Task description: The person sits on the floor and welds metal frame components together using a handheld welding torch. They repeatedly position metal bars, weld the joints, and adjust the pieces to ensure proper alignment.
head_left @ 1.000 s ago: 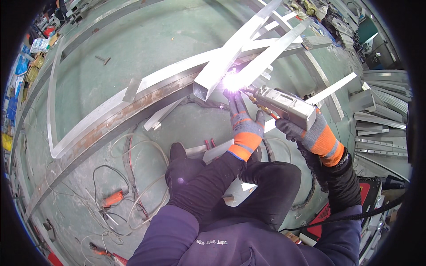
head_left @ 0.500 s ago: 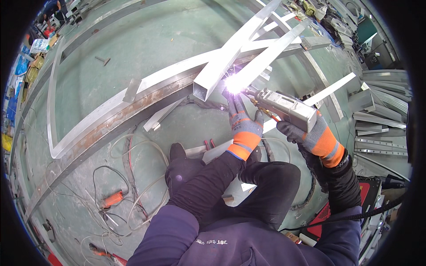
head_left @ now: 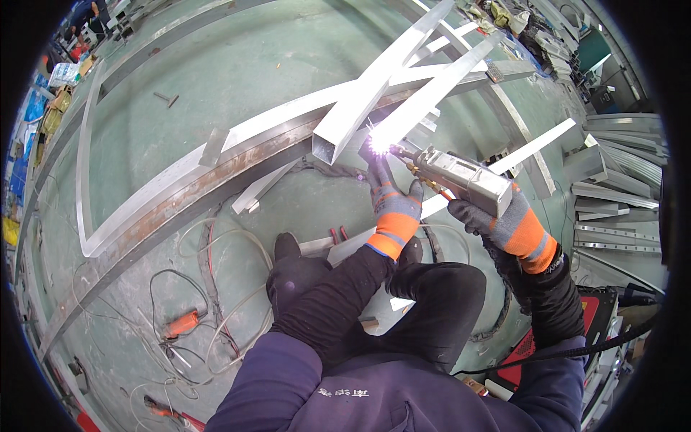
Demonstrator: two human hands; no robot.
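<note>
The hollow tube (head_left: 381, 75), a square metal length with its near end facing the person, runs from near left to far right. Just to its right lies the paler tube (head_left: 440, 86), its long axis slanting much the same way, with its near end at a dazzling glow (head_left: 379, 142). That glow sits beside the hollow tube's near end, on the right.

The left hand (head_left: 394, 209), gloved in grey and orange, is to the right of the hollow tube's near end and closer to the person. Its fingers point away from the body, and the paler tube's near end lies straight ahead of them. Of the two hands this one is nearer; whether its fingers grasp anything cannot be told, as the glare washes out the tips.

The right hand (head_left: 507, 219), farther right of the hollow tube, has its fingers wrapped around the boxy grey torch (head_left: 464, 178), whose nozzle points leftward into the glow.

The hollow tube crosses above a curved, rusty beam (head_left: 216, 173), which sweeps off to its left. Well apart, left of the hollow tube and nearer the person, an orange tool (head_left: 182, 322) lies on the floor (head_left: 237, 79).
</note>
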